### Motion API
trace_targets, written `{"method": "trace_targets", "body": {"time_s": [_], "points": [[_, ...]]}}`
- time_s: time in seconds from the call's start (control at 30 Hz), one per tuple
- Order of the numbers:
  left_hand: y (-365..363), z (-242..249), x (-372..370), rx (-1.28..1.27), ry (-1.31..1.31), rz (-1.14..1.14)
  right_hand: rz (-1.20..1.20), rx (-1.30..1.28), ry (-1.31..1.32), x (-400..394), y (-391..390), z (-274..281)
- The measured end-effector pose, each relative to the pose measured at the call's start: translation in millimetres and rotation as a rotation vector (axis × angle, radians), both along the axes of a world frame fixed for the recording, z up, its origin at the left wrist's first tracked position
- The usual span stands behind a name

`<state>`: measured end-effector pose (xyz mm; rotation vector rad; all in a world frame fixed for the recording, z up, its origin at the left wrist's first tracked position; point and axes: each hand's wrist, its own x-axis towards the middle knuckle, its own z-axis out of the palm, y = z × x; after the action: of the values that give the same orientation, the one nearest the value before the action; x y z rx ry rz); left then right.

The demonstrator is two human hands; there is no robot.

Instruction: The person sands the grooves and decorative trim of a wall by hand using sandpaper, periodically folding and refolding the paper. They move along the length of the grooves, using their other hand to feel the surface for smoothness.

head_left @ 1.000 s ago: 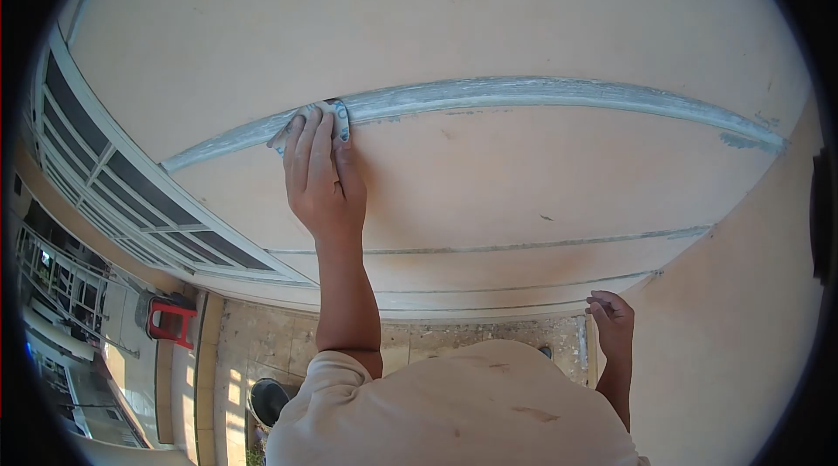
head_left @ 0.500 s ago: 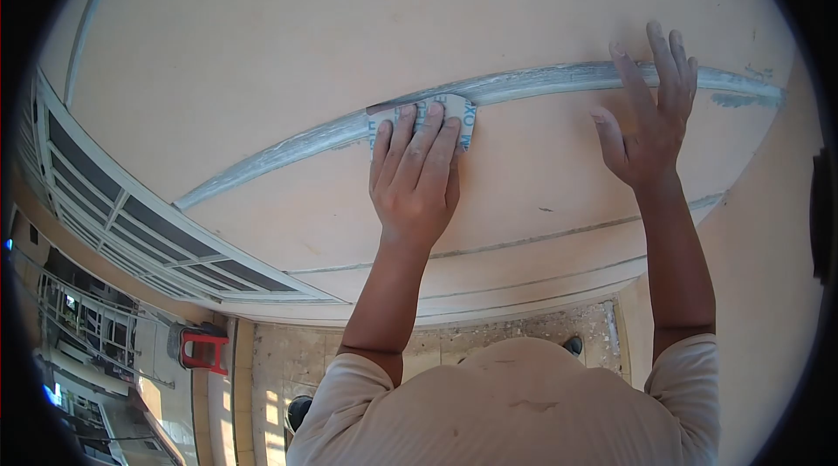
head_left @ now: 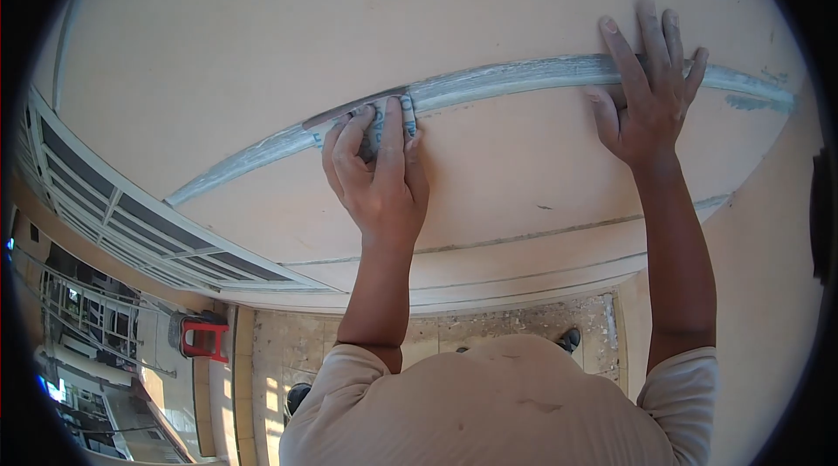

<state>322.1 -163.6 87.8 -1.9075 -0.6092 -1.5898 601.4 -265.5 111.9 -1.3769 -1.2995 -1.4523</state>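
Observation:
A sheet of sandpaper (head_left: 408, 121) with blue print on its back lies against the grey groove band (head_left: 515, 82) that crosses the peach wall (head_left: 489, 152). My left hand (head_left: 381, 178) grips the sheet with bent fingers, and its dark grit side shows along the upper edge. Farther right, my right hand (head_left: 653, 99) rests against the wall across the same band. Its fingers are spread and it holds nothing.
A white barred window frame (head_left: 131, 213) runs down the left side. Below it stands a red plastic stool (head_left: 205, 337). Thinner grooves (head_left: 524, 235) cross the lower wall. The tiled floor (head_left: 419, 348) and a dark shoe (head_left: 569, 340) show beneath me.
My left hand has slid left along the band with the sandpaper, and its fingers are more bent. My right hand has come to rest on the wall, fingers spread wider.

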Motion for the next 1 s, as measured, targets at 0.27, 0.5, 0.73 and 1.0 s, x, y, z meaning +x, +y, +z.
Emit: {"method": "trace_targets", "body": {"time_s": [0.27, 0.5, 0.73, 1.0], "points": [[-19, 6, 51, -0.001, 0.022, -0.075, 0.0, 0.003, -0.021, 1, 0, 2], [6, 4, 0, 0.012, -0.123, 0.058, -0.042, -0.004, -0.041, 6, -4, -2], [-13, 8, 46, 0.025, -0.054, -0.081, 0.024, -0.021, -0.086, 18, -2, -2], [1, 3, 10, 0.003, -0.188, 0.024, 0.04, 0.001, -0.097, 13, 0, -2]]}}
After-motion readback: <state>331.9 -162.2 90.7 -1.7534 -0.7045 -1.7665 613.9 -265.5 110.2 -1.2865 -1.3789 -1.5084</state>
